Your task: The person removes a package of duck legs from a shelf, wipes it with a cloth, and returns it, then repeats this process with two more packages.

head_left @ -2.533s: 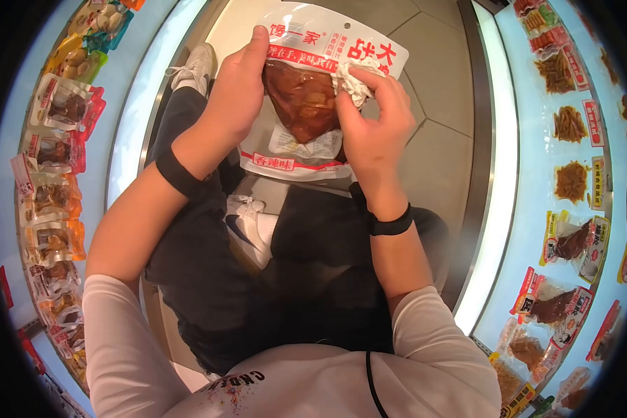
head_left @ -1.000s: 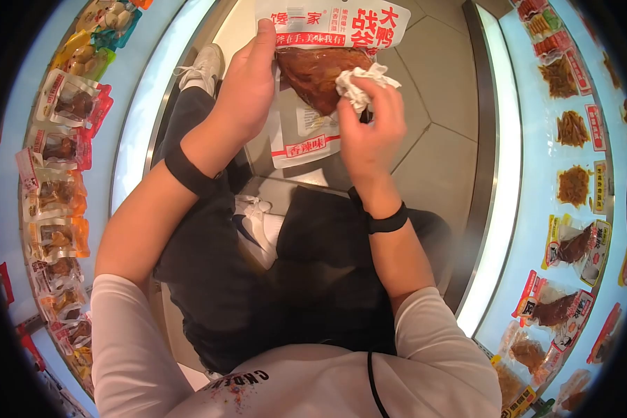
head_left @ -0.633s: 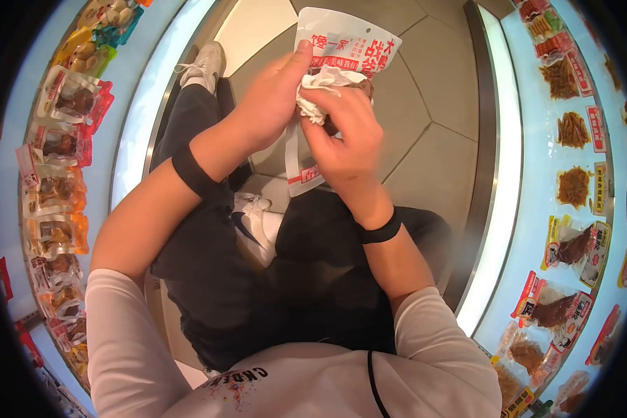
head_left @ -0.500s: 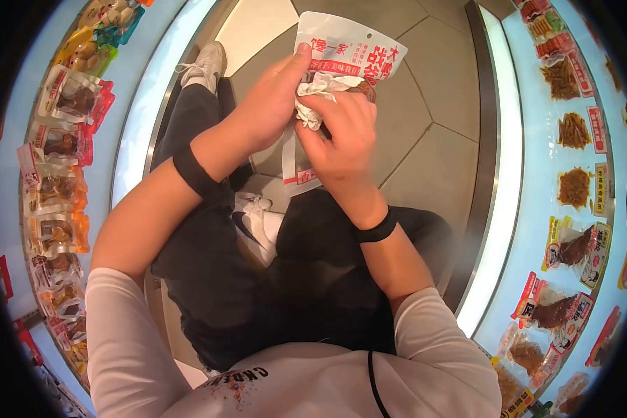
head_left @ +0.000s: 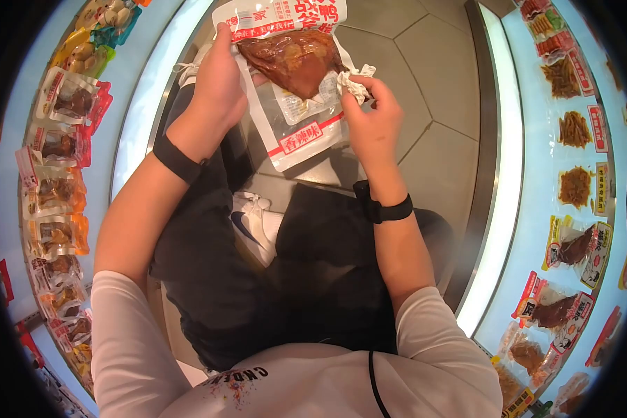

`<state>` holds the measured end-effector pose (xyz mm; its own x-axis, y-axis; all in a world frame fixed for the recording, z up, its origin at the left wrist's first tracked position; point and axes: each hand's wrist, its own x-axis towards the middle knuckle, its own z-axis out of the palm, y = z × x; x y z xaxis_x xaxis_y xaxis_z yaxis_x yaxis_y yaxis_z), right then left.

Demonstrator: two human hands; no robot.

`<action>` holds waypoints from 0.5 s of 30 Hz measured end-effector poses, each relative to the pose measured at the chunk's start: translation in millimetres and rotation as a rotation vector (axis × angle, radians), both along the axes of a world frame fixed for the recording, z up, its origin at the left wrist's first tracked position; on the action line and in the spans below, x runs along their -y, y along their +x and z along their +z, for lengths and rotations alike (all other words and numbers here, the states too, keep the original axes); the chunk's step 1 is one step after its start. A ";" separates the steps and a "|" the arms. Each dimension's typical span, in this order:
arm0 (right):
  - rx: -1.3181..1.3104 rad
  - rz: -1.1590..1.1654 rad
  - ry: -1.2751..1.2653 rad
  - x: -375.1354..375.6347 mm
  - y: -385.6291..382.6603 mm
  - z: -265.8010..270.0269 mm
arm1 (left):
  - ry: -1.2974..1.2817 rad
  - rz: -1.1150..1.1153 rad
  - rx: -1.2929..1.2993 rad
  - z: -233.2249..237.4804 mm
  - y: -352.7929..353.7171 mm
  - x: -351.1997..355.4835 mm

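Observation:
A clear food pouch (head_left: 290, 63) with red and white printing is held up in front of me, a piece of dark brown glazed meat showing through its window. My left hand (head_left: 219, 87) grips the pouch by its left edge, thumb on the front and fingers behind. At the pouch's right edge, my right hand (head_left: 374, 115) pinches a crumpled white tissue (head_left: 355, 85) between thumb and forefinger. The tissue touches the pouch's right side.
Lit shelves curve along both sides. On the left stand several packaged meats (head_left: 59, 188); on the right lie several snack packs (head_left: 575, 188). Below the pouch are my crossed legs, a white shoe (head_left: 252, 226) and grey floor tiles (head_left: 432, 83).
The pouch has moved left and up, and its meat window is now uncovered. My right hand has drawn the tissue from the pouch's front toward its right edge.

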<state>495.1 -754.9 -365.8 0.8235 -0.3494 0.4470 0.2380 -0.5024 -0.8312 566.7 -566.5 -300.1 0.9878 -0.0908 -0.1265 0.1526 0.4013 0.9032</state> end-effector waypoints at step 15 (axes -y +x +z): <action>-0.152 0.019 -0.142 11.9 1.1 -14.0 | 0.027 0.177 0.090 1.8 16.3 -18.7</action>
